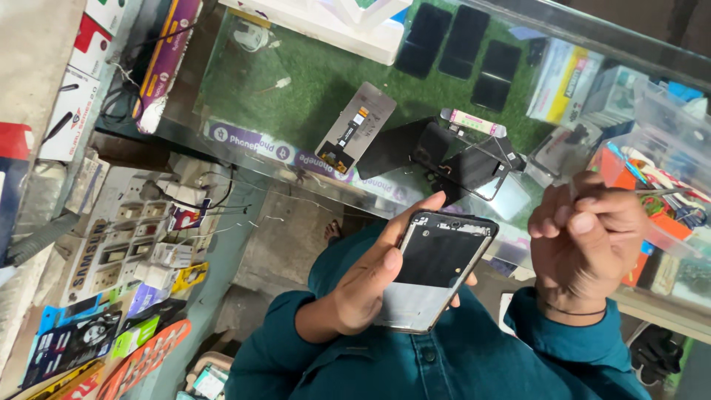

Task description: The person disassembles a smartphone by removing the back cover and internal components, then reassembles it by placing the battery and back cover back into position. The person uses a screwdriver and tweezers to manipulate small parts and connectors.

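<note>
My left hand (368,287) is closed around an opened phone (438,268) held in front of my chest. The phone's back is off, showing a black battery area and a grey lower part. My thumb lies along its left edge. To the right, my right hand (585,241) is curled shut and pinches thin metal tweezers (661,191) whose tips point right, away from the phone. A gap separates the two hands. I wear a teal shirt.
A glass counter (244,89) over green turf lies ahead, with a loose display panel (356,128), dismantled phone parts (466,167) and several dark phones (461,41). Clear plastic boxes (670,141) of parts stand at right. Sockets and cables (141,226) and packaged accessories (81,337) line the left.
</note>
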`<state>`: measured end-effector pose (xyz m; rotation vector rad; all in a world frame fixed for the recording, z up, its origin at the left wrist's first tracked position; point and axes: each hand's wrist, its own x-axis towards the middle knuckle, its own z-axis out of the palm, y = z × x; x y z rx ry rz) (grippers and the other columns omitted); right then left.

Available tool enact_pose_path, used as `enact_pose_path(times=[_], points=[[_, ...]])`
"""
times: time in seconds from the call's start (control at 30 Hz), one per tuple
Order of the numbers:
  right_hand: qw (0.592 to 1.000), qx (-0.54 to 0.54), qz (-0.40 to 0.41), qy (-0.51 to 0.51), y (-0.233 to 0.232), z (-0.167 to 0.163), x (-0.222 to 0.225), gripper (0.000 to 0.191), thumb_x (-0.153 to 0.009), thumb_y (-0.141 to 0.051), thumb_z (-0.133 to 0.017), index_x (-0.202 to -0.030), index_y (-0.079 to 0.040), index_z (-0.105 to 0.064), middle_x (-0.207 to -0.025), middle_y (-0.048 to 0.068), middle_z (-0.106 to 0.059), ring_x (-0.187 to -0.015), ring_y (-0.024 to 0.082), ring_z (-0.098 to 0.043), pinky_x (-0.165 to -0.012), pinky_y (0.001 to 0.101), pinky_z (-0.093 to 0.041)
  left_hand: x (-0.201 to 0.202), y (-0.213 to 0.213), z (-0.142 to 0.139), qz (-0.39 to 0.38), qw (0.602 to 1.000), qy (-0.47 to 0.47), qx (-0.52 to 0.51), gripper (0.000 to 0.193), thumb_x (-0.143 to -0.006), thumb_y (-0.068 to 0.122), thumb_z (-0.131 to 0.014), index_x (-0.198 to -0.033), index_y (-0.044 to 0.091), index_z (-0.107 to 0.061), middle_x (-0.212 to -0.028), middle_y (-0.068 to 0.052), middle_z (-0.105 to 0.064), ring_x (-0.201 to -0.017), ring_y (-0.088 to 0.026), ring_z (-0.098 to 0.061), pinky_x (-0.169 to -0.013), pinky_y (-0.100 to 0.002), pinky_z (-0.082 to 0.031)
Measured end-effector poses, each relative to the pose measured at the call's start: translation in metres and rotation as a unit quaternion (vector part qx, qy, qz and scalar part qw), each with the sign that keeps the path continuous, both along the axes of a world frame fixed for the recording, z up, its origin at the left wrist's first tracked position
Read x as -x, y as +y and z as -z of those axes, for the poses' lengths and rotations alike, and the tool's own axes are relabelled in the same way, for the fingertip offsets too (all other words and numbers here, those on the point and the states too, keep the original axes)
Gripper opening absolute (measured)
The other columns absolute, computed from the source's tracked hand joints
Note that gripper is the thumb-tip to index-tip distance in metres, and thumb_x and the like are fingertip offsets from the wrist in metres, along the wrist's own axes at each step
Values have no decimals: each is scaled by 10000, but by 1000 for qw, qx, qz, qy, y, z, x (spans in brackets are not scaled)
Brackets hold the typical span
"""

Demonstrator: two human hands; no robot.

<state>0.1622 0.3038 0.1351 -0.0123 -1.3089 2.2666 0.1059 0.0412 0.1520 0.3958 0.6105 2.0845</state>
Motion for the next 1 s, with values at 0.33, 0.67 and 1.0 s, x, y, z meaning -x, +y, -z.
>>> enact_pose_path(times=[0.33,0.67,1.0], points=[[968,-199,126,87,-6,1,-11,169,-1001,-143,-731,-1100,-41,-640,-954,115,-592,-713,196,-671,-627,327,-616,4,9,-1,-15,999,-26,-22,838,-1131,507,-440,-1750,119,-32,-1559,-231,-475,-1192,-316,-635,-1007,-466,-576],[849,-489,185,75,-38,-20,-7,100,-1047,-11,-647,-1065,63,-581,-1032,246,-701,-1007,371,-772,-884,463,-668,1,11,1,-57,998,8,18,813,-1128,482,-417,-1733,90,-42,-1545,-190,-495,-1193,-276,-642,-997,-393,-563],[793,-590,129,86,-40,-40,2,148,-908,111,-663,-1028,62,-591,-991,261,-706,-954,427,-771,-867,481,-652,0,7,3,-71,996,32,39,822,-1144,499,-410,-1751,73,-55,-1327,-217,-623,-1084,-219,-666,-967,-344,-559]])
